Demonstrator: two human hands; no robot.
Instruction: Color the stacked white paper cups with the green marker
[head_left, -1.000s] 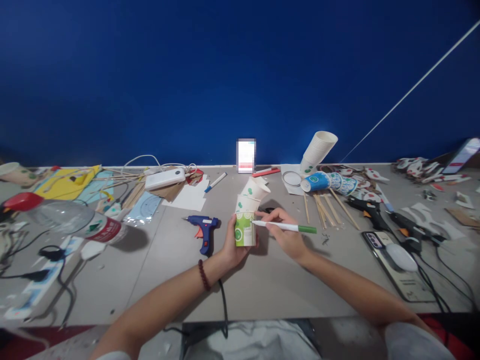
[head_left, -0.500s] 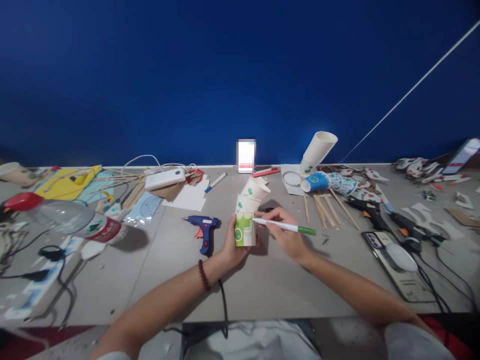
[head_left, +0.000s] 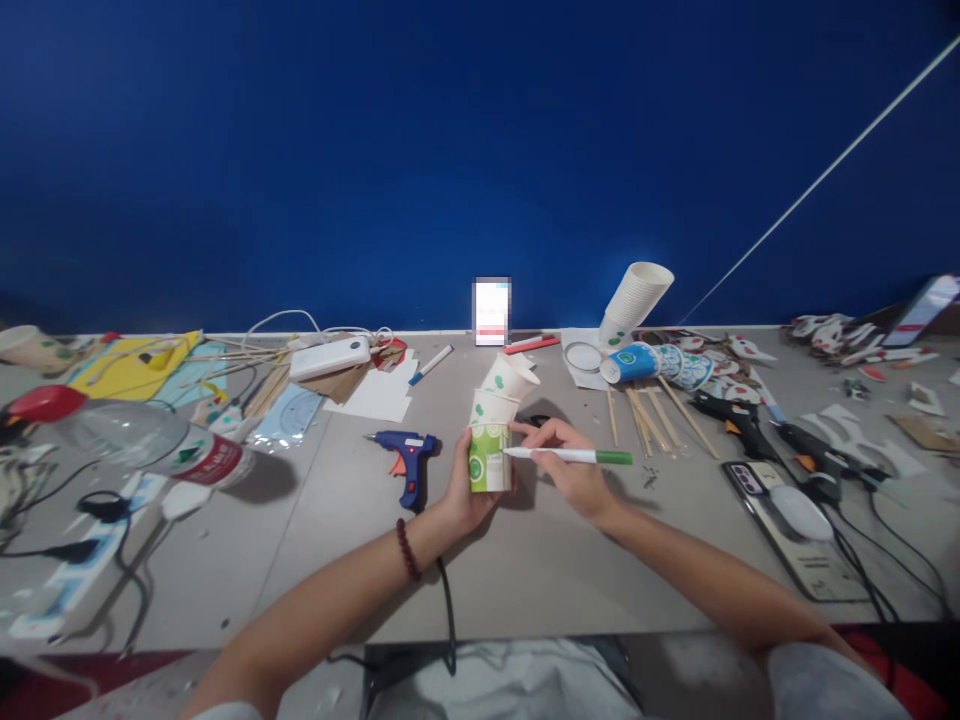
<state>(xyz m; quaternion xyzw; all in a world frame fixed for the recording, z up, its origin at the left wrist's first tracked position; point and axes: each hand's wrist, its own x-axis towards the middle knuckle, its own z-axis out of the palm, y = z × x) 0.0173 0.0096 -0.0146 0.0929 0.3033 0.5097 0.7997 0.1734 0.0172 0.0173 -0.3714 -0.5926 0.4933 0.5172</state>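
Observation:
My left hand (head_left: pixel 466 485) is wrapped round a green and white paper cup (head_left: pixel 489 462). Two white cups with green leaf prints (head_left: pixel 495 405) rise from it in a joined stack, the top one tilted right. A white marker with a green end (head_left: pixel 574 456) is pinched in my right hand (head_left: pixel 574 465), its tip at the green cup's right side. Whether the tip touches the cup is too small to tell.
A blue glue gun (head_left: pixel 409 462) lies left of my left hand. Farther left are a bottle (head_left: pixel 161 440) and a power strip (head_left: pixel 90 570). Rightward are a tall cup stack (head_left: pixel 634 305), blue cups (head_left: pixel 634 363), sticks (head_left: pixel 649 422) and a phone (head_left: pixel 795 560).
The marker has turned closer to level, its tip now lower on the green cup. My left hand and the stacked cups have barely moved.

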